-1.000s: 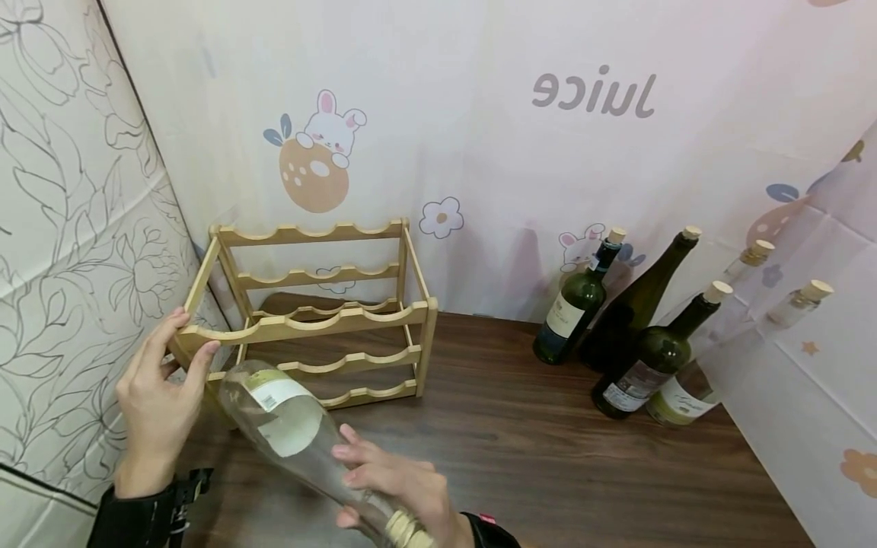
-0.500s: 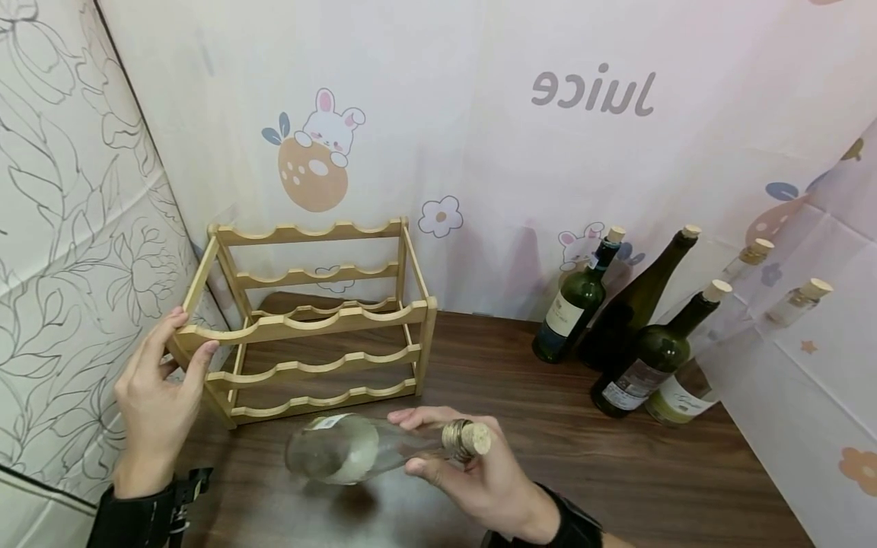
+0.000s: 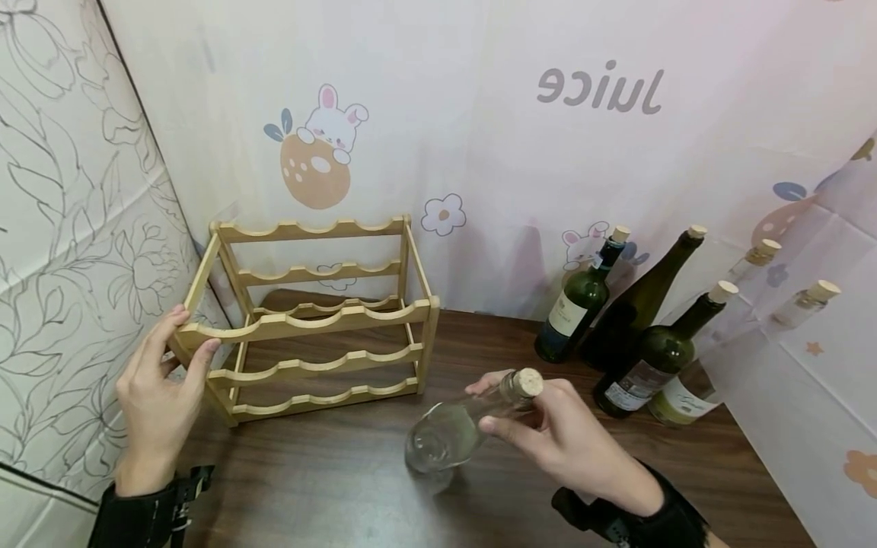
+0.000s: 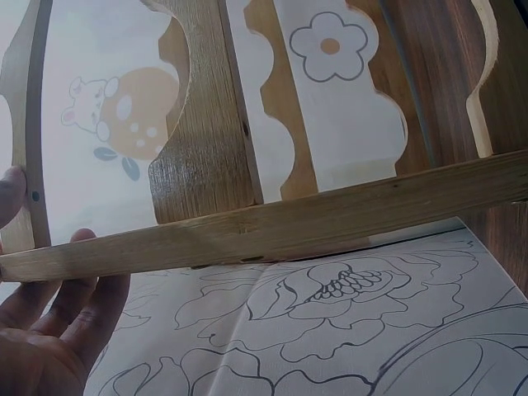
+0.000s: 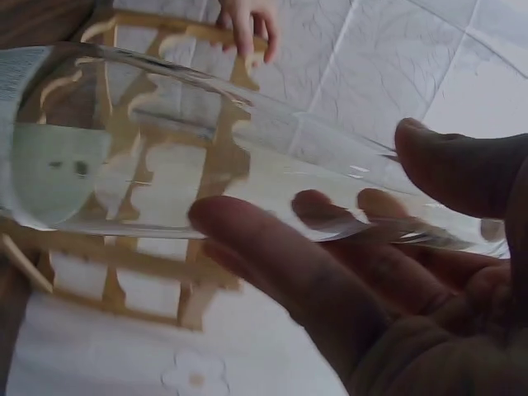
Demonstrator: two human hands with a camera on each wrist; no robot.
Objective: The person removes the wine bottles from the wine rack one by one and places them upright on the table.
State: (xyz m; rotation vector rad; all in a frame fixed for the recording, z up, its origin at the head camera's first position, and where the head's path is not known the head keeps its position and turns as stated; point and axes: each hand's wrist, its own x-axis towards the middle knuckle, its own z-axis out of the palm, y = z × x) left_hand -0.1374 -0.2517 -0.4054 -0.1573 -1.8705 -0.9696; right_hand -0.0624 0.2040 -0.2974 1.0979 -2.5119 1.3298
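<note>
My left hand [image 3: 161, 399] holds the front left corner of a light wooden wine rack [image 3: 308, 326], thumb in front and fingers over the end. In the left wrist view, fingers [image 4: 82, 318] reach around a wooden bar [image 4: 247, 235] of the rack. My right hand [image 3: 572, 441] grips a clear glass wine bottle [image 3: 445, 435] around its neck, just below the cork [image 3: 529, 382]. The bottle tilts, with its base down and to the left, in front of the rack's right side. The right wrist view shows its pale label [image 5: 58, 177] and the rack through the glass.
At the right stand several corked bottles: a green bottle [image 3: 572, 316], a tall dark bottle [image 3: 630, 304], another green bottle [image 3: 647, 369] and clear ones [image 3: 685, 392]. A printed curtain [image 3: 493, 167] lines the back of the dark wooden table [image 3: 329, 487].
My right hand has carried the clear bottle rightward, away from the rack's front left, and turned it from lying slantwise to more upright. The left hand stays on the rack.
</note>
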